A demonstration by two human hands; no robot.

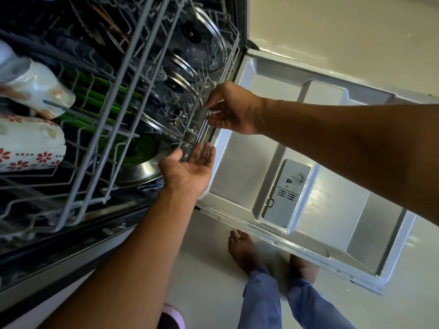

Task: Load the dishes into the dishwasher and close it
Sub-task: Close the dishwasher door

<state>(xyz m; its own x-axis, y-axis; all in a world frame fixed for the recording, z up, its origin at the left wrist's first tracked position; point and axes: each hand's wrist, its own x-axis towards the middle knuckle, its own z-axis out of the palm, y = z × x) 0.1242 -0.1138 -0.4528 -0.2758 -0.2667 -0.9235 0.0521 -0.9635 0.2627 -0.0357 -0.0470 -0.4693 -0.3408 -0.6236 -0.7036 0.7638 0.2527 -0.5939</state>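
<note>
loaded lower rack (199, 108) with glass lids (209, 32) above lowered dishwasher door (332, 186)
</note>
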